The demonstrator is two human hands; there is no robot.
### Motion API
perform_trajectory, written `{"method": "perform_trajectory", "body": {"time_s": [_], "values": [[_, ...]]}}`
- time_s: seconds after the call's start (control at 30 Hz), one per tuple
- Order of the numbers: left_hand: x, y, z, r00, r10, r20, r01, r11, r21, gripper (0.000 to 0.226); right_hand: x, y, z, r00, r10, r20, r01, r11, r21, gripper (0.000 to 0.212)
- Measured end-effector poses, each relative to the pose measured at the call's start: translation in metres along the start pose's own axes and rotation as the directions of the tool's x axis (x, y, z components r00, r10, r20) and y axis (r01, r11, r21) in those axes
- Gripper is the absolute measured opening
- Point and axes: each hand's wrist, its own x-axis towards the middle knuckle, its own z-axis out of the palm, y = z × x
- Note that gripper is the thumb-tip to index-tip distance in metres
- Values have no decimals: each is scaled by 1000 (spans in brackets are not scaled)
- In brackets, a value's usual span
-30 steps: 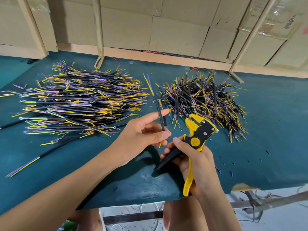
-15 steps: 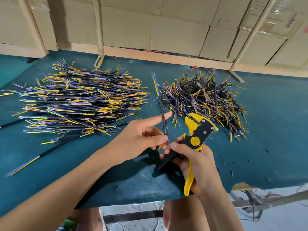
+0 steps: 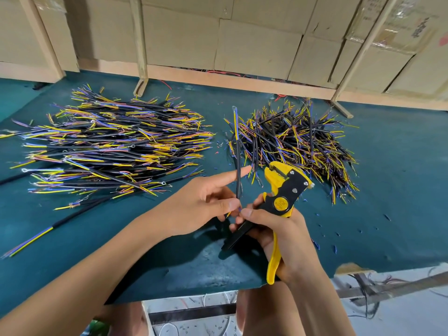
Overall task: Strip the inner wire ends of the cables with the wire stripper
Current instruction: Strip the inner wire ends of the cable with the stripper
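A: At a green bench (image 3: pixel 400 166), the left hand (image 3: pixel 201 204) pinches one cable (image 3: pixel 238 170) near its lower end between thumb and curled fingers, the index finger stretched out straight. The cable stands almost upright, its yellow and blue wires fanned at the top.

B: And the right hand (image 3: pixel 283 236)?

A: It grips the yellow-and-black stripper (image 3: pixel 282 200), fingers wrapped round the handles, thumb laid against the cable's short lower wires. The tool's head points up and to the right, just right of the cable; whether it bites any wire cannot be told.

B: The other cables?

A: A broad left pile (image 3: pixel 109 146) lies far left, a smaller right pile (image 3: pixel 298 146) just beyond the stripper. Blue scraps (image 3: pixel 335 248) dot the near right of the bench. Cardboard boxes (image 3: pixel 242 37) line the far side.
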Motion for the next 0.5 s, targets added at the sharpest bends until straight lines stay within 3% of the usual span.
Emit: {"method": "perform_trajectory", "body": {"time_s": [0.2, 0.37, 0.5], "values": [[-1, 3, -5, 995, -47, 88, 45, 999, 19, 58, -1, -1, 2, 1000, -12, 10, 12, 1000, -6, 22], [-1, 1, -9, 986, -83, 147, 101, 988, -117, 53, 0, 0, 1, 999, -41, -14, 41, 999, 27, 20], [2, -5, -8, 989, -116, 89, 133, 967, -219, 39, 2, 1, 0, 997, -68, -34, 69, 997, 23, 19]]}}
